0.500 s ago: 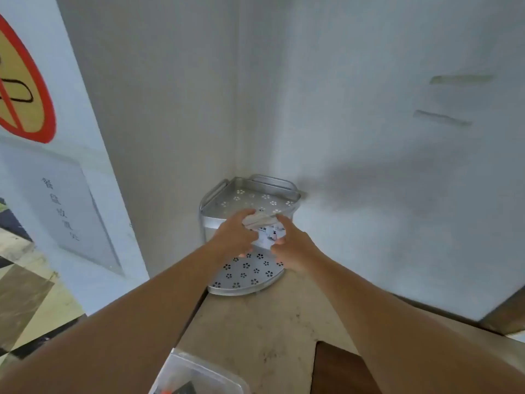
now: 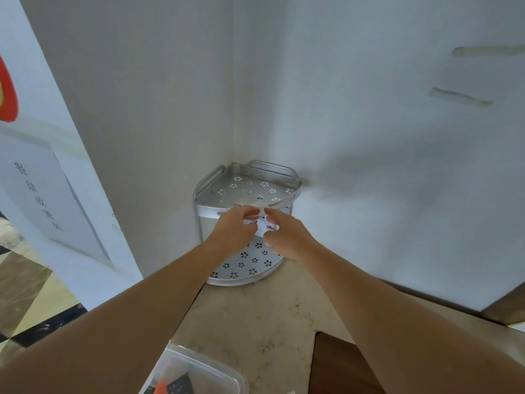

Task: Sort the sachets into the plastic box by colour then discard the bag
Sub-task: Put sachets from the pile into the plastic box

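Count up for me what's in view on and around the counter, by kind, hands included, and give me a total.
Hands: 2, the left hand and the right hand, both pinching the bag
Bag: 1
Metal corner rack: 1, with two tiers
Plastic box: 1, sachets inside too cropped to count
Wall signs: 2, the red sign and the notice
Total: 7

Probably a canteen or restaurant service corner: a pale speckled stone counter (image 2: 255,317) meets plain white walls (image 2: 369,109), a two-tier perforated metal corner rack (image 2: 250,186) stands there, and a red-ringed prohibition sign (image 2: 7,92) with a printed Chinese notice (image 2: 42,194) hangs left.
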